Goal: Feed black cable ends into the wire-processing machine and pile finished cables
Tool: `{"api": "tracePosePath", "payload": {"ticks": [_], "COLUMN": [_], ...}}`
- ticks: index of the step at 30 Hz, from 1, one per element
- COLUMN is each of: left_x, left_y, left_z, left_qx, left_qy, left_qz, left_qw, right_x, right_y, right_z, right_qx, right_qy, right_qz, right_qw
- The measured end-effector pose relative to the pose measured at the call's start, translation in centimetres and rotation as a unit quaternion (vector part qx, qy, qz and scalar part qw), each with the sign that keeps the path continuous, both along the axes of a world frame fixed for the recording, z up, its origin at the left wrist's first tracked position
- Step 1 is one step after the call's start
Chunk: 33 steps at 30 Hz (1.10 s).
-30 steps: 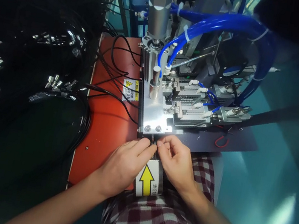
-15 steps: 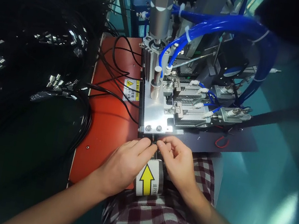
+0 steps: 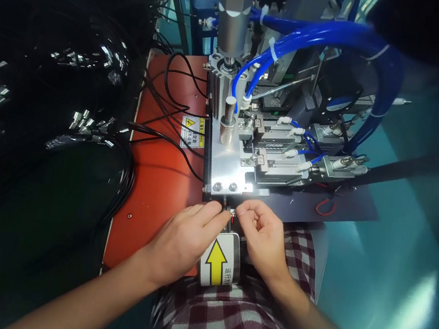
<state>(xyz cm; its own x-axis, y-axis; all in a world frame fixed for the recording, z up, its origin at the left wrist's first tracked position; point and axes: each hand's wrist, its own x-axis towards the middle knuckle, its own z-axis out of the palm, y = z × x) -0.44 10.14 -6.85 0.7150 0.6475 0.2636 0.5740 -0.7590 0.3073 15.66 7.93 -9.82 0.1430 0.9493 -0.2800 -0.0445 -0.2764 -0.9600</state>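
Note:
Both hands meet at the front edge of a small pneumatic machine. My left hand is closed in a pinch just below the machine's metal plate, on a thin black cable end that is mostly hidden by the fingers. My right hand is also pinched shut, its fingertips beside a tiny red-and-white piece at the same spot. Under the hands is a grey cylinder with a yellow arrow label.
The machine stands on an orange base plate with black cables looping over it. Blue air hoses arch above. To the left lies a dark heap of black cables with silver connectors. A teal surface lies to the right.
My right hand has drawn slightly right, opening a small gap in which the red-and-white piece now shows. My left hand stays in place.

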Motion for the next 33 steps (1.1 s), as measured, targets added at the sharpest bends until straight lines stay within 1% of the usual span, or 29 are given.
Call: {"api": "tracePosePath", "payload": {"ticks": [3, 5, 8, 10, 12, 15, 19, 21, 23, 25, 26, 28, 30, 32, 33], "left_x": [0.1, 0.1, 0.1, 0.0, 0.0, 0.1, 0.1, 0.1, 0.1, 0.0, 0.0, 0.0, 0.0, 0.1, 0.1], "left_y": [0.0, 0.1, 0.1, 0.0, 0.0, 0.0, 0.1, 0.1, 0.1, 0.1, 0.1, 0.1, 0.1, 0.1, 0.1], "left_z": [0.0, 0.0, 0.0, 0.0, 0.0, 0.1, 0.2, 0.2, 0.1, 0.1, 0.1, 0.1, 0.1, 0.0, 0.0], "left_qx": [-0.002, -0.001, 0.001, -0.003, -0.007, -0.003, -0.002, -0.009, -0.015, -0.017, -0.016, -0.016, -0.017, -0.017, -0.018], "left_qy": [0.001, -0.001, -0.005, -0.003, 0.0, -0.004, -0.013, -0.012, -0.01, -0.01, -0.01, -0.009, -0.008, -0.007, -0.007], "left_qz": [-0.001, -0.003, -0.005, -0.002, -0.001, -0.001, 0.006, 0.003, 0.0, -0.001, -0.001, -0.001, 0.0, 0.001, 0.001], "left_qw": [1.0, 1.0, 1.0, 1.0, 1.0, 1.0, 1.0, 1.0, 1.0, 1.0, 1.0, 1.0, 1.0, 1.0, 1.0], "right_x": [0.0, 0.0, 0.2, 0.4, 0.6, 0.7, 0.5, 0.5, 0.6, 0.7, 0.7, 0.9, 1.0, 1.0, 1.1], "right_y": [0.5, 0.8, 0.7, 0.3, -0.3, -1.1, -1.1, -0.8, -0.8, -0.9, -1.0, -1.3, -1.3, -1.1, -1.0], "right_z": [0.8, 1.0, 0.7, 0.3, 0.3, 0.7, 1.2, 1.2, 1.0, 0.9, 0.9, 1.0, 1.3, 1.6, 1.7], "right_qx": [-0.037, -0.074, -0.12, -0.131, -0.134, -0.155, -0.183, -0.174, -0.149, -0.101, -0.07, 0.004, 0.07, 0.104, 0.104], "right_qy": [0.033, 0.071, 0.146, 0.174, 0.182, 0.193, 0.198, 0.173, 0.112, 0.012, -0.049, -0.172, -0.263, -0.296, -0.288], "right_qz": [-0.009, -0.013, -0.006, 0.006, 0.014, 0.029, 0.03, 0.031, 0.037, 0.044, 0.048, 0.055, 0.065, 0.073, 0.074], "right_qw": [0.999, 0.995, 0.982, 0.976, 0.974, 0.968, 0.962, 0.969, 0.982, 0.994, 0.995, 0.984, 0.96, 0.947, 0.949]}}
